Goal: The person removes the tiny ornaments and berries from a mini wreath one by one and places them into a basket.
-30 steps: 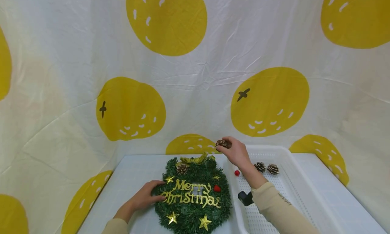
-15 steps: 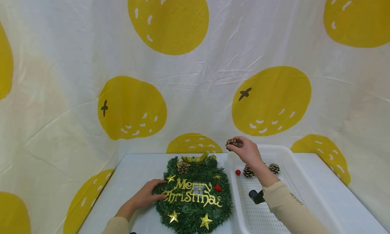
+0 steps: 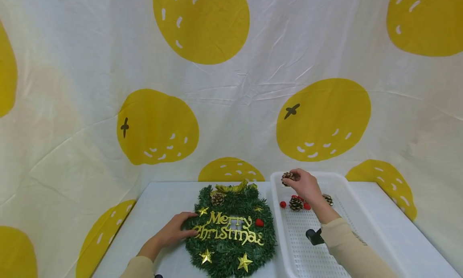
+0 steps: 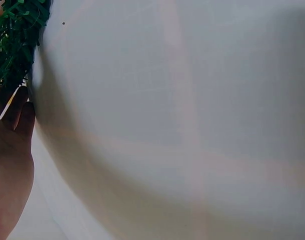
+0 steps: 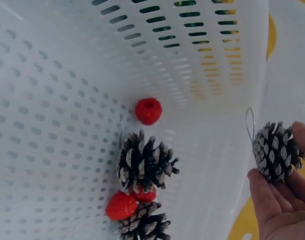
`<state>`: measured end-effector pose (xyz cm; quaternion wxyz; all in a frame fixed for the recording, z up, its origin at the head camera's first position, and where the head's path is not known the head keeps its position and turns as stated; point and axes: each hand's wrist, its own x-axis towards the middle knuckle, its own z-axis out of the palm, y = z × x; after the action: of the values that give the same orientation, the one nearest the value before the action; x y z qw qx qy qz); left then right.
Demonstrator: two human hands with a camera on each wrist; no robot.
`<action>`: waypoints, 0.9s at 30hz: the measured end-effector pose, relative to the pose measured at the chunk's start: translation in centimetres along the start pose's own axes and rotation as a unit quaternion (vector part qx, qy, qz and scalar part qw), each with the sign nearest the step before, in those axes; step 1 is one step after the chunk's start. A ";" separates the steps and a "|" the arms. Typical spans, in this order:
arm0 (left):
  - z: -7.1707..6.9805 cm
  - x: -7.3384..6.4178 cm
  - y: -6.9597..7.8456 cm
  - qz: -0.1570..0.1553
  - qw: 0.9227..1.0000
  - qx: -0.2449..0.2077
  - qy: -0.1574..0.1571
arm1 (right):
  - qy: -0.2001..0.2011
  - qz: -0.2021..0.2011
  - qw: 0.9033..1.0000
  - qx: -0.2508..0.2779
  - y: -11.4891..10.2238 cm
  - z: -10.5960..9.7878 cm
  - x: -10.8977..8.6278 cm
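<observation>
Above the back left corner of a white basket (image 3: 361,225), my right hand (image 3: 307,187) pinches a frosted pine cone (image 3: 288,178) between thumb and fingers. A thin wire loop (image 5: 250,122) sticks out from this cone in the right wrist view. My left hand (image 3: 177,228) rests at the left edge of a green Christmas wreath (image 3: 231,252), thumb and forefinger spread apart on it. The wreath lies flat, bearing gold "Merry Christmas" lettering (image 3: 231,234), gold stars (image 3: 244,262), a red berry (image 3: 259,222), a pine cone (image 3: 217,199) and a gold ribbon (image 3: 231,187).
Inside the basket lie another pine cone (image 3: 296,203), one more cone (image 3: 327,199) partly behind my right wrist, and several red berries (image 5: 148,111). The basket's raised wall stands close to the wreath's right side. A patterned curtain (image 3: 235,125) hangs behind the white table (image 3: 155,197).
My right hand has moved right and slightly down with the pine cone, from beside the basket's back left corner to over it. My left hand stays on the wreath.
</observation>
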<state>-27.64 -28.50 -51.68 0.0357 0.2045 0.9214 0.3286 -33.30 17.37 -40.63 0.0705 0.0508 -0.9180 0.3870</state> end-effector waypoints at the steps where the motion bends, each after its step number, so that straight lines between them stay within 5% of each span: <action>1: 0.0 0.0 0.0 0.000 1.000 0.000 0.001 | -0.003 0.000 1.000 -0.001 0.2 -0.1 -0.1; 11: -0.2 0.2 0.0 0.019 1.000 0.002 -0.002 | -0.063 -0.019 0.997 -0.036 2.2 -0.4 -0.4; 27: -0.1 0.1 -0.1 0.001 1.000 -0.012 -0.012 | -0.156 -0.076 0.984 -0.041 3.3 0.2 -0.9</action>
<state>-27.78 -28.60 -51.67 0.0492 0.2093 0.9165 0.3374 -32.91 19.57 -43.22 -0.0428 0.1773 -0.9263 0.3296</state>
